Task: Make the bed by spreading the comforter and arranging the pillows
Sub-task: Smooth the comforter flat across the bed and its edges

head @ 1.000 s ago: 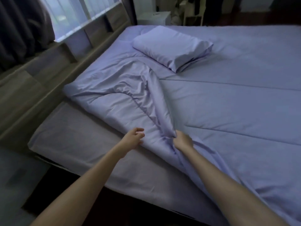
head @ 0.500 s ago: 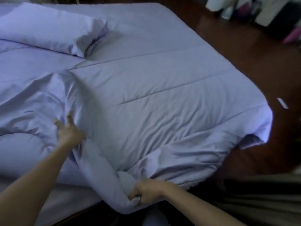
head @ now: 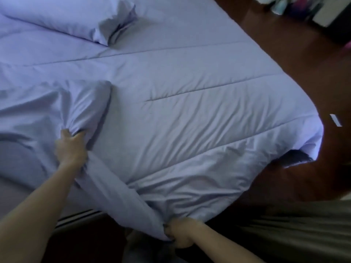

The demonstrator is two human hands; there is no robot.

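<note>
A lavender comforter [head: 190, 114] covers most of the bed, its far right corner hanging over the mattress edge. Part of it is folded back in a bunched ridge on the left. My left hand [head: 69, 147] grips that bunched fold. My right hand [head: 179, 235] is clenched on the comforter's near edge, low at the bed's side. A matching lavender pillow [head: 62, 18] lies at the top left, on the bedding, apart from both hands.
Bare grey mattress sheet [head: 20, 194] shows at the lower left. Dark wooden floor [head: 303, 63] surrounds the bed on the right, with a small white strip [head: 335, 120] lying on it. Clutter [head: 296, 6] stands at the top right. An olive fabric [head: 294, 228] is at the lower right.
The view swung from the headboard side toward the bed's right edge. My right hand slid down the fold to the near edge and clenched it. My left hand closed on the bunched fold.
</note>
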